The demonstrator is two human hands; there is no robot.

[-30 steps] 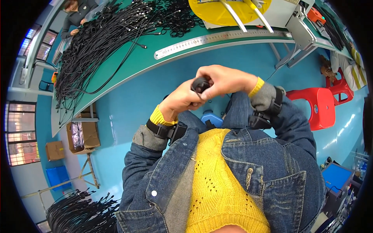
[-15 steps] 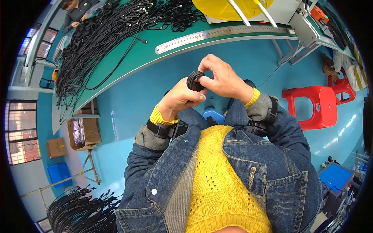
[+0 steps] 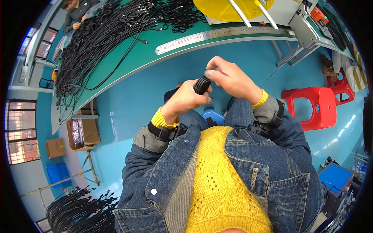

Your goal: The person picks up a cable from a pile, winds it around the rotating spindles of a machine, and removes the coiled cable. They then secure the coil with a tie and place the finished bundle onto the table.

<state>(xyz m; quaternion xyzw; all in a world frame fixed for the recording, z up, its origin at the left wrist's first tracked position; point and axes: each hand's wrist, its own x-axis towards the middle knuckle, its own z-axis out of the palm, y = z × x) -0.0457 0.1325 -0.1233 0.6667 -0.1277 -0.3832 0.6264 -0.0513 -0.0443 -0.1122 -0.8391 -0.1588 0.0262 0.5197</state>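
A small tight coil of black cable point(image 3: 202, 85) is held in front of me, above my knees. My left hand point(image 3: 183, 97) is closed round it, the turns of cable showing between thumb and fingers. Just to the right, my right hand point(image 3: 234, 80) has its fingers curled and its thumb bent in by the coil's upper end. Whether a bit of cable lies in that pinch is hidden.
Ahead stands a green-topped table point(image 3: 116, 66) bearing a heap of black cables point(image 3: 105, 42), a steel ruler point(image 3: 194, 39) and a yellow round object point(image 3: 229, 9). Red stools point(image 3: 322, 106) are at right. More cables point(image 3: 77, 213) hang lower left. Another person point(image 3: 74, 15) works at far left.
My right hand has drawn back a little to the right from the coil. The coil has turned and tilted in my left hand, which has shifted slightly right.
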